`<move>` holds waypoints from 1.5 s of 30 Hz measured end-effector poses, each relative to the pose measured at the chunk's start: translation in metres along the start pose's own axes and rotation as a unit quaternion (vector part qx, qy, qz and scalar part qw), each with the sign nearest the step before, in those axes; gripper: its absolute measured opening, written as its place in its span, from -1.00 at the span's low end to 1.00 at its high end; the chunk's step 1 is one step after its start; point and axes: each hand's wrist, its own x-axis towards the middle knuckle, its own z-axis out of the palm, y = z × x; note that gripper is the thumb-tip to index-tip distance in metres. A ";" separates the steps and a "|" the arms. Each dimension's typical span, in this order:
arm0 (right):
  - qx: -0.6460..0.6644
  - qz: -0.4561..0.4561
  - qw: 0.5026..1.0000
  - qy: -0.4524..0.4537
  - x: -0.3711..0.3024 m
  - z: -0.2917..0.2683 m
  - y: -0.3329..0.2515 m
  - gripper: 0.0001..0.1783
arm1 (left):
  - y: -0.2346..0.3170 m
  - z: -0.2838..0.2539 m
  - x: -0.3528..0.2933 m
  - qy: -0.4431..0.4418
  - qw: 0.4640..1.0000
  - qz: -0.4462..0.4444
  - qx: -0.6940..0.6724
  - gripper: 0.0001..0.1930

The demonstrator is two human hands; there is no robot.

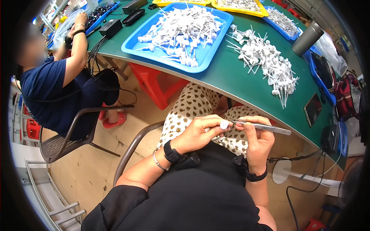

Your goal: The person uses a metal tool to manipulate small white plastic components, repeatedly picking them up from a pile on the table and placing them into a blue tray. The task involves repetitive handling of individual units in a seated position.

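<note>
Over my lap, my left hand pinches a small white plastic part with a round head between thumb and fingers. My right hand grips metal tweezers, whose tips point left, close beside the white part. Whether the tips touch it is too small to tell. On the green table in front of me, a blue tray is heaped with white parts with thin stems. A loose pile of similar white parts lies on the tabletop to the tray's right.
A grey metal flask and a phone are at the table's right. Yellow trays stand at the far side. On the left a co-worker sits on a chair. A red stool is under the table; a fan stands at right.
</note>
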 end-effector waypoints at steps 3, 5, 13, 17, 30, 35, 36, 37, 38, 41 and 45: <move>0.018 0.012 1.000 0.009 0.001 -0.002 0.001 -0.82 | 0.001 -0.001 0.000 0.002 1.000 -0.009 -0.017 -0.76; 0.029 0.015 0.999 0.014 0.001 -0.005 0.001 -0.82 | 0.001 -0.001 -0.001 0.004 0.999 -0.013 -0.029 -0.76; 0.050 0.025 0.998 0.010 0.003 -0.006 0.000 -0.84 | 0.003 -0.001 0.000 0.013 1.000 -0.002 -0.020 -0.75; 0.043 0.026 0.999 0.006 0.003 -0.006 -0.002 -0.84 | -0.002 -0.001 0.000 0.016 0.999 0.029 -0.012 -0.75; 0.036 0.024 0.998 -0.038 -0.002 0.002 -0.003 -0.81 | -0.004 0.000 0.001 0.028 0.998 0.052 0.035 -0.77; 0.038 0.019 0.998 -0.044 -0.002 0.003 0.000 -0.81 | -0.005 0.001 0.000 0.029 0.998 0.037 0.028 -0.78; 0.037 0.020 0.998 -0.045 -0.002 0.003 0.000 -0.81 | -0.004 0.000 0.000 0.029 0.998 0.039 0.038 -0.78; 0.036 0.019 0.998 -0.047 -0.002 0.003 0.000 -0.81 | -0.003 -0.001 0.000 0.029 0.998 0.041 0.049 -0.78; 0.033 0.016 0.998 -0.043 -0.002 0.002 0.000 -0.81 | -0.003 -0.001 0.001 0.043 0.993 0.070 0.080 -0.77; 0.029 0.004 0.999 -0.025 -0.002 0.000 0.001 -0.80 | -0.001 -0.003 0.002 0.078 0.972 0.144 0.166 -0.69; 0.035 -0.005 0.999 -0.009 -0.001 -0.002 0.001 -0.80 | 0.005 -0.006 0.002 0.104 0.953 0.189 0.214 -0.56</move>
